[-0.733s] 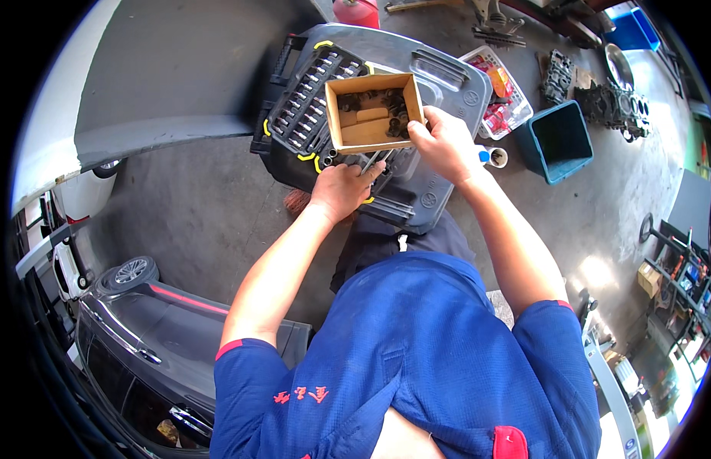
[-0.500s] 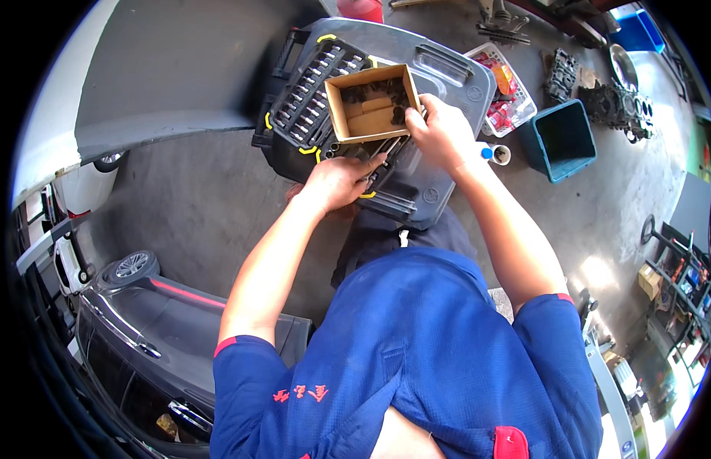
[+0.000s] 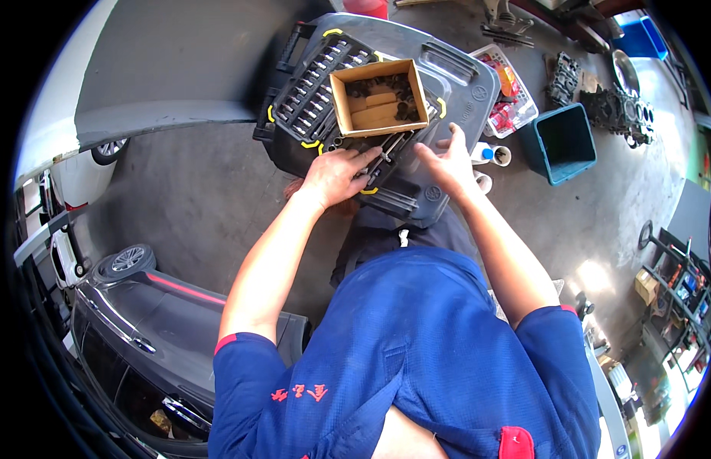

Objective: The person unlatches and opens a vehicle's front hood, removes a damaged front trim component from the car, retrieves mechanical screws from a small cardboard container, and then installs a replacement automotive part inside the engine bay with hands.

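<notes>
A black tool case with yellow clips lies in front of me. Rows of bits and sockets fill its left part. A small open cardboard box, with dark small parts inside, rests on top of the case. Below the box's near edge are silver wrenches. My left hand lies over these wrenches, forefinger stretched out and thumb apart from it; whether it grips one is hidden. My right hand is raised just right of the box, fingers spread and holding nothing.
To the right stand a white basket of red and orange items, a white bottle with a blue cap and a teal bin. Engine parts lie beyond. A dark car is at the lower left.
My right hand has let go of the cardboard box's right side and drawn back toward me, its fingers opening. My left hand has stayed nearly in place.
</notes>
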A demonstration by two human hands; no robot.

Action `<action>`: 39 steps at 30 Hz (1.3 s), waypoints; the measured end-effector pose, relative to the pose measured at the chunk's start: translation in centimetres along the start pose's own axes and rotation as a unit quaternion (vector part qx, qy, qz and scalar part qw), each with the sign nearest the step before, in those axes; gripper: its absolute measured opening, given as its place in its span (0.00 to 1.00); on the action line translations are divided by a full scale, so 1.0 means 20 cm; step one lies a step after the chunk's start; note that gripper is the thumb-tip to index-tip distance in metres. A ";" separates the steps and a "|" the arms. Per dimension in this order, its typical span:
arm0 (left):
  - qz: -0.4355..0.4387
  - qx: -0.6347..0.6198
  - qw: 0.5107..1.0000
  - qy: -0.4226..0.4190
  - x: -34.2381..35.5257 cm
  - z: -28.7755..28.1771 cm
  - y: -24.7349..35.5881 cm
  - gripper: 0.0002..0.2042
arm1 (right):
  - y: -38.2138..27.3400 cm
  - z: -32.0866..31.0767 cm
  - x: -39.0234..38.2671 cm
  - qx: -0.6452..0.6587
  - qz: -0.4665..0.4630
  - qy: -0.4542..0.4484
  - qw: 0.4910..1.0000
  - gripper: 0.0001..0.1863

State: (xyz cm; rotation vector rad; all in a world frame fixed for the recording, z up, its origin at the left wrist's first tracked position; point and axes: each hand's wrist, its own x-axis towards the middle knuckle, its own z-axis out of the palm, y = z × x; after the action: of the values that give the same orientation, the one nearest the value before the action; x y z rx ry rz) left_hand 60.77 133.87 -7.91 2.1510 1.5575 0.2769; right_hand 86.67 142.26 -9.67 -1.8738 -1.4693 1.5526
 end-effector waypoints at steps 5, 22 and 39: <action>0.006 0.034 0.998 -0.045 0.04 0.02 -0.01 0.32 | 0.03 0.12 0.05 -0.073 -0.129 0.054 0.987 0.65; 0.061 0.090 0.990 -0.093 0.11 0.00 -0.08 0.30 | -0.02 0.19 0.02 -0.172 -0.062 0.068 0.981 0.70; 0.066 0.102 0.983 -0.139 0.10 0.00 -0.04 0.35 | 0.05 0.21 0.04 -0.095 -0.093 0.045 0.990 0.62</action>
State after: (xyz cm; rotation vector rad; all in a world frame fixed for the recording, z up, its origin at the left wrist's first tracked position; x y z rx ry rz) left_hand 60.69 136.07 -8.47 2.3354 1.3366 -0.1431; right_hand 83.47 141.03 -12.45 -1.8184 -1.7469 1.2671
